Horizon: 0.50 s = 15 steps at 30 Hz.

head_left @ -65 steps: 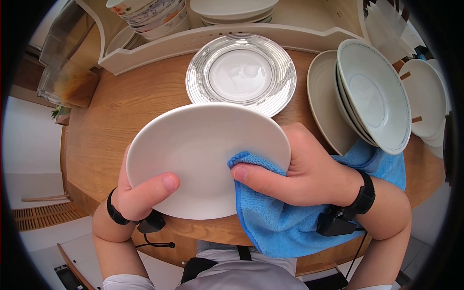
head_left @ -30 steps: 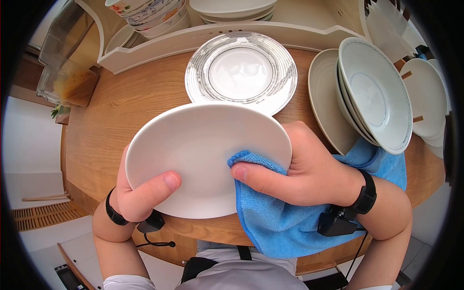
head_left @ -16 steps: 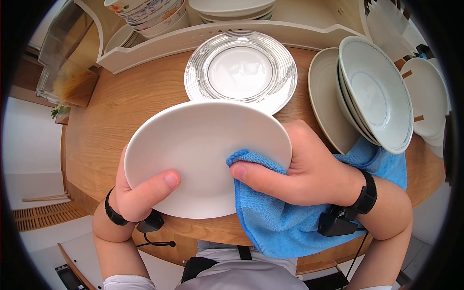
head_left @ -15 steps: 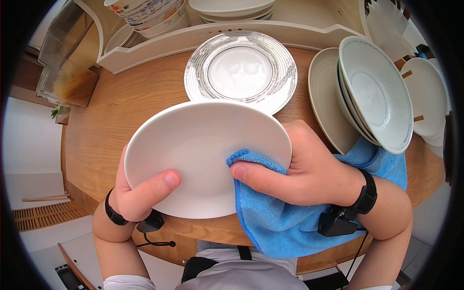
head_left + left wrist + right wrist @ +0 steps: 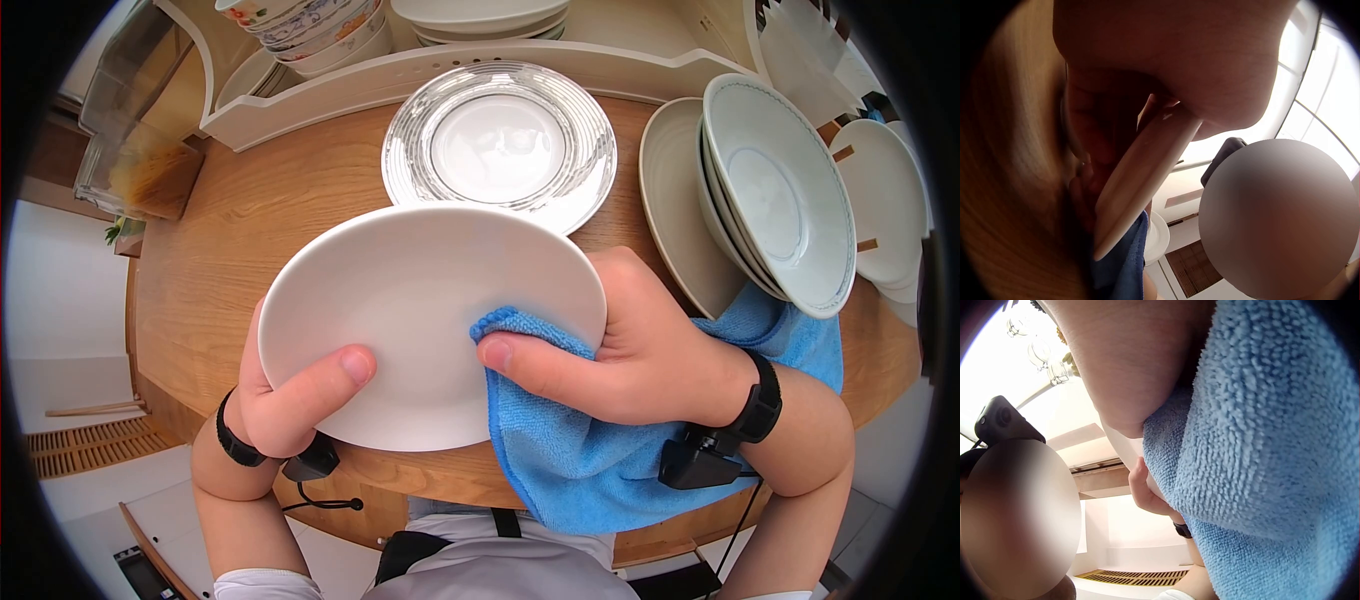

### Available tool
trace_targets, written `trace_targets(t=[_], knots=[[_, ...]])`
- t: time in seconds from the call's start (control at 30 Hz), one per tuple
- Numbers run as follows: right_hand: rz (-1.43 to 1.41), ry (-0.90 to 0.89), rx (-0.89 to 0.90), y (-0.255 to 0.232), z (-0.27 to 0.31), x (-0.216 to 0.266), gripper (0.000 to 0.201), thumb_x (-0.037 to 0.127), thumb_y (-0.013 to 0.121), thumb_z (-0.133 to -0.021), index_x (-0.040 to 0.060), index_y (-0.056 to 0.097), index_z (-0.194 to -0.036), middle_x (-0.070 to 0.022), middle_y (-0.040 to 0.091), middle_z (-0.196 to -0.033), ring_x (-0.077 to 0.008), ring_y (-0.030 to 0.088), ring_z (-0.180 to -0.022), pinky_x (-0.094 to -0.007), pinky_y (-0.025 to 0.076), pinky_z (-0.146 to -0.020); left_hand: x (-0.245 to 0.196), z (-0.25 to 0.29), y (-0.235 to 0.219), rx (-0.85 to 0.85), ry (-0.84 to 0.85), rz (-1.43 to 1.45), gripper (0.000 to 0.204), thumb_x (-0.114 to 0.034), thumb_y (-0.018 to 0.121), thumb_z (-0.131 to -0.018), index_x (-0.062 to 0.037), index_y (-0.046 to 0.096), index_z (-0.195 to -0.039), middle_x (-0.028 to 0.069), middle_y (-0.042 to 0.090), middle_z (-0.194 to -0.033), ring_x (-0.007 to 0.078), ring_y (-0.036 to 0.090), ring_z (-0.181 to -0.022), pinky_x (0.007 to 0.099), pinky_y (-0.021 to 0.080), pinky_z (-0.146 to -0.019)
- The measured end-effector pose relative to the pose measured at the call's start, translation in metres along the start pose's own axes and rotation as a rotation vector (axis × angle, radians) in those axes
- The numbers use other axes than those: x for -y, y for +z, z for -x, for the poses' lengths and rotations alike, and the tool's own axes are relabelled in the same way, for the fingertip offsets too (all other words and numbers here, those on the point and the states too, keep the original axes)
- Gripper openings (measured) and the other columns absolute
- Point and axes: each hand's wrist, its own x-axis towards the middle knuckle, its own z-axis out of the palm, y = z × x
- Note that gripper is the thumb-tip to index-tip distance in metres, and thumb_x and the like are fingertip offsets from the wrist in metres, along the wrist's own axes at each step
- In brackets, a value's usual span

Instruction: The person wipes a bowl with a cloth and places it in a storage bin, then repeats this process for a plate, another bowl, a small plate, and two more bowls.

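Observation:
A plain white plate (image 5: 410, 290) is tilted toward me over the front of the table. My left hand (image 5: 290, 395) grips its left rim, thumb on the upper face and fingers behind it. At the right rim my right hand (image 5: 630, 360) pinches a blue microfiber cloth (image 5: 580, 460) against the plate, its thumb over a fold of the cloth. The rest of the cloth hangs past the table's front edge. In the left wrist view the plate (image 5: 1144, 178) shows edge-on; in the right wrist view the cloth (image 5: 1260, 437) hides most of it.
Behind the plate lies a silver-rimmed plate (image 5: 500, 150) on the wooden table (image 5: 230, 250). Stacked bowls (image 5: 780, 195) lean over a beige plate (image 5: 670, 180) at right, near more white plates (image 5: 875, 200). A cream shelf (image 5: 300, 115) at the back holds patterned bowls (image 5: 320, 35).

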Motion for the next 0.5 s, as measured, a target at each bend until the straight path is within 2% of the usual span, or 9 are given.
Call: trace_targets(t=[0.5], knots=[[-0.043, -0.031, 0.001, 0.0001, 0.0009, -0.0016, 0.033, 0.016, 0.07, -0.093, -0.0035, 0.065, -0.119, -0.0124, 0.072, -0.105, -0.0165, 0.067, -0.092, -0.0299, 0.053, -0.08, 0.0033, -0.0013, -0.0003, 0.028, 0.031, -0.001, 0.057, -0.017, 0.068, -0.087, 0.005, 0.051, -0.137, 0.0137, 0.066, -0.121, 0.0194, 0.062, -0.111, 0.0326, 0.049, -0.094]])
